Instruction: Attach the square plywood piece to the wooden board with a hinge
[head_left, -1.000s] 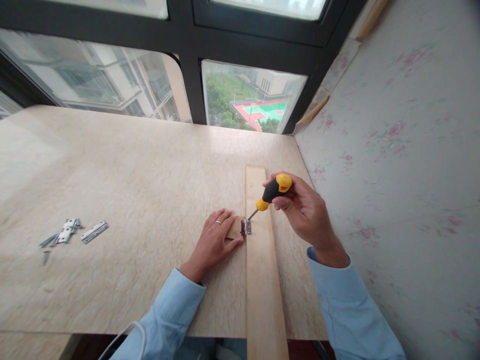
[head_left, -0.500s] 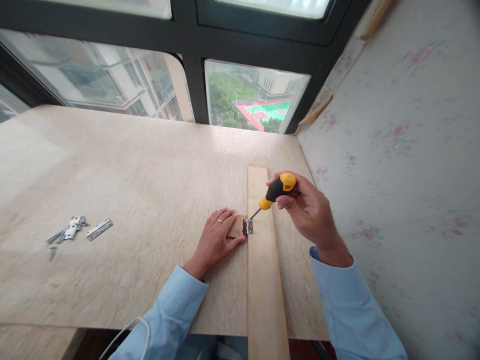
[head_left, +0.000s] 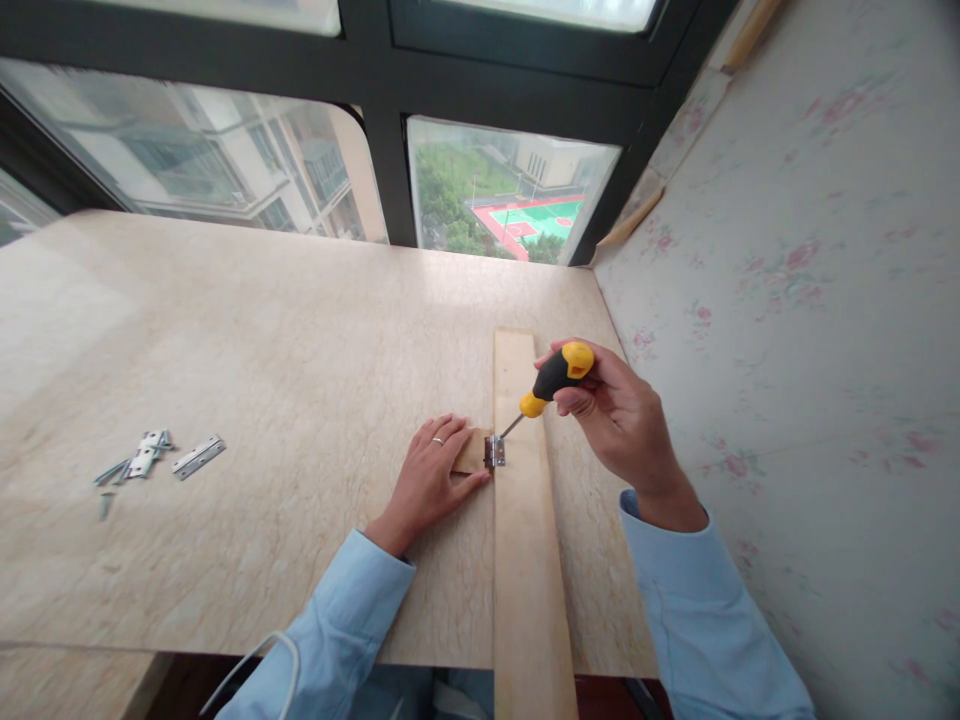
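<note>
My right hand point(head_left: 626, 425) is closed around the handle of a yellow and black screwdriver point(head_left: 556, 378). Its shaft slants down to the left, and the tip meets a small silver hinge point(head_left: 495, 451). That hinge lies across the joint between a long pale wooden board point(head_left: 529, 560) and a small wooden block point(head_left: 472, 452). My left hand point(head_left: 435, 475), with a ring on one finger, holds the block against the board's left edge, thumb on the near side and fingers over the far side. Any screw under the tip is too small to make out.
On the left of the marbled tabletop point(head_left: 300, 340) lie another hinge point(head_left: 199, 457), a small pile of hinges and screws point(head_left: 146, 455) and a loose screw point(head_left: 105, 506). A flowered wall point(head_left: 795, 350) rises at the right; dark-framed windows point(head_left: 397, 170) stand behind. The board overhangs the front edge.
Almost nothing differs. The screwdriver and my right hand have shifted very slightly, with the tip still at the hinge. My left hand stays on the block.
</note>
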